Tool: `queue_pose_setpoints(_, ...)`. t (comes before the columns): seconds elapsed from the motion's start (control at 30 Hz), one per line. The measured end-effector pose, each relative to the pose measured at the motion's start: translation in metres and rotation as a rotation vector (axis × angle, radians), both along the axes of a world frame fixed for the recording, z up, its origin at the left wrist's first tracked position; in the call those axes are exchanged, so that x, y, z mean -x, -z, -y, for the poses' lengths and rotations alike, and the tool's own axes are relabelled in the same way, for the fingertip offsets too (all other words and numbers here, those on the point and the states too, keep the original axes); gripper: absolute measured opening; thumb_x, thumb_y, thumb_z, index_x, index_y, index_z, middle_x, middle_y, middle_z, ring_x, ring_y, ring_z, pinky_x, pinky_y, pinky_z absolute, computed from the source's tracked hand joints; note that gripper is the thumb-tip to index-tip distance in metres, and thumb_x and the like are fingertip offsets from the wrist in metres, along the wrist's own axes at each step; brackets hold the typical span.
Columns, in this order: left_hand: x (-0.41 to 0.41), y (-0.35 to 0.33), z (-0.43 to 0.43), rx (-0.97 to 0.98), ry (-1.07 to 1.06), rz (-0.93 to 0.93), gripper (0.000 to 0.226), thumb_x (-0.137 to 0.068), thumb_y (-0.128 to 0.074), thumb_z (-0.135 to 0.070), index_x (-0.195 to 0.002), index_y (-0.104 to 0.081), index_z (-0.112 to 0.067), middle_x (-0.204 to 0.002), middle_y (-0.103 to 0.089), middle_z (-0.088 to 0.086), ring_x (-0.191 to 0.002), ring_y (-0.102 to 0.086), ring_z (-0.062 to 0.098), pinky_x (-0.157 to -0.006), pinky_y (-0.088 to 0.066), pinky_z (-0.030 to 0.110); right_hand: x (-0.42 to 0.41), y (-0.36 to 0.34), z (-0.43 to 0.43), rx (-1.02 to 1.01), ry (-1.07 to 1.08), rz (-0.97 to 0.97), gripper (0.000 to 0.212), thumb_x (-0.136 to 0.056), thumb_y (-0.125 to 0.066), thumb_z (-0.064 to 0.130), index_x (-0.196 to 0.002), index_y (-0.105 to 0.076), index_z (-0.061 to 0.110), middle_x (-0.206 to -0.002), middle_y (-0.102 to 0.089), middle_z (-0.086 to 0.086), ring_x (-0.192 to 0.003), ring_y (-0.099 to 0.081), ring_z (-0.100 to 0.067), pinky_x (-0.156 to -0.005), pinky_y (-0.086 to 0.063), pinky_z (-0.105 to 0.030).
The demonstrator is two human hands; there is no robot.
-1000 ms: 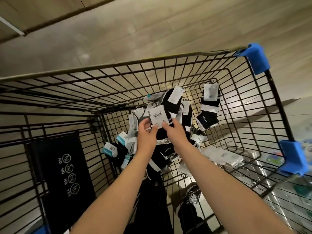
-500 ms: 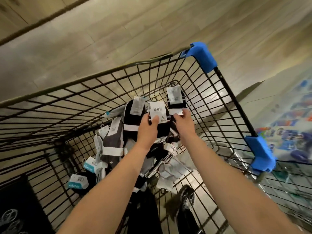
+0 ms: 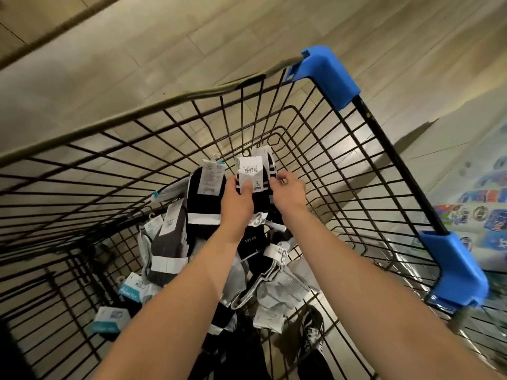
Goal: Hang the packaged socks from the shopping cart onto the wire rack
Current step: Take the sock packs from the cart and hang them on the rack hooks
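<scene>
Around and below both hands, the black wire shopping cart (image 3: 329,149), with blue plastic corners (image 3: 326,75) beyond and to the right of the right hand, probably fitted there to soften bumps. No wire rack in view, so no hanging possible from this position yet. Under the forearms (image 3: 192,283), nearer to the body than the hands, a loose pile of packaged socks (image 3: 274,283) on the cart bottom, tumbled over each other and unsorted, therefore to be picked out one by one. Just left of the left hand, a black pack (image 3: 205,204) with a white label, and lower left of that a grey pack (image 3: 170,242). Further down to the left, well apart from the hands, packs with teal labels (image 3: 131,289). Held above the pile, between the two hands, the sock pack (image 3: 252,176), black with white stripes, its white card (image 3: 248,167) turned toward the camera, seemingly for reading the label or for finding the hanging end. Directly behind it and touching, a second pack (image 3: 264,156). By the left hand (image 3: 237,198), a full grip on the sock pack: thumb (image 3: 248,185) flat on the card, the other fingers hidden behind, a firm support from below. By the right hand (image 3: 288,190), a narrow pinch with curled fingers (image 3: 278,180) at the striped right edge, most probably of the same sock pack. Hard to tell if not of the second pack instead, perhaps for pulling the two apart.
</scene>
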State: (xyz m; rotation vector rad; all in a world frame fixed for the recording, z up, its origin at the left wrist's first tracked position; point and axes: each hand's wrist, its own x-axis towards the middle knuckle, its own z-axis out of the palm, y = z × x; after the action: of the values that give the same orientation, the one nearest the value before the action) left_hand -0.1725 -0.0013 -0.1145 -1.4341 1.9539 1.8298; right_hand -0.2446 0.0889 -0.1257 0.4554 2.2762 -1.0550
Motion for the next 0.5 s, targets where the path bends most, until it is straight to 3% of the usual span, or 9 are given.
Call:
queue_pose_setpoints(0.1,-0.014,-0.014,-0.001,0.004,-0.046,-0.043,0.022,-0.104,-0.052,-0.026,-0.124,-0.058,-0.019,-0.110,-0.066,-0.006,-0.106,-0.063,0.014,-0.087,-0.049,0.027,-0.007,-0.017,-0.003,-0.041,-0.086,-0.084,0.010,-0.097,-0.060,0.022,-0.101,-0.067,0.016,-0.114,-0.066,-0.009,-0.089,-0.066,-0.019,-0.081,-0.060,-0.038)
queue_pose_setpoints(0.2,-0.028,-0.036,-0.002,0.031,-0.113,-0.065,0.023,-0.104,-0.052,-0.024,-0.125,-0.058,-0.020,-0.111,-0.064,-0.010,-0.106,-0.059,0.010,-0.085,-0.042,0.022,-0.020,-0.056,-0.009,-0.043,-0.062,-0.223,0.018,-0.102,-0.056,0.019,-0.117,-0.062,0.010,-0.110,-0.067,-0.003,-0.093,-0.061,-0.016,-0.080,-0.052,-0.030)
queue_pose_setpoints(0.3,-0.039,-0.062,-0.002,0.056,-0.155,-0.050,0.028,-0.104,-0.052,-0.029,-0.130,-0.058,-0.023,-0.112,-0.064,-0.012,-0.108,-0.061,0.011,-0.089,-0.045,0.028,-0.043,-0.087,-0.014,-0.028,-0.209,-0.330,0.016,-0.101,-0.056,0.023,-0.116,-0.060,0.019,-0.096,-0.062,0.010,-0.097,-0.062,-0.017,-0.089,-0.056,-0.042)
queue_pose_setpoints(0.4,-0.048,-0.089,-0.010,-0.030,-0.128,-0.068,0.035,-0.104,-0.050,-0.035,-0.138,-0.052,-0.026,-0.120,-0.061,-0.016,-0.113,-0.057,0.008,-0.098,-0.046,0.032,-0.070,-0.111,-0.021,0.007,-0.434,-0.298,0.019,-0.099,-0.059,0.026,-0.117,-0.062,0.028,-0.094,-0.057,0.022,-0.099,-0.053,-0.006,-0.108,-0.044,-0.044)
queue_pose_setpoints(0.5,-0.056,-0.116,-0.018,-0.084,-0.110,-0.073,0.047,-0.104,-0.048,-0.041,-0.148,-0.042,-0.026,-0.136,-0.053,-0.013,-0.125,-0.050,0.009,-0.109,-0.041,0.036,-0.088,-0.139,-0.026,0.131,-0.402,-0.271,0.019,-0.101,-0.058,0.024,-0.119,-0.063,0.027,-0.107,-0.059,0.011,-0.097,-0.056,-0.003,-0.093,-0.049,-0.030)
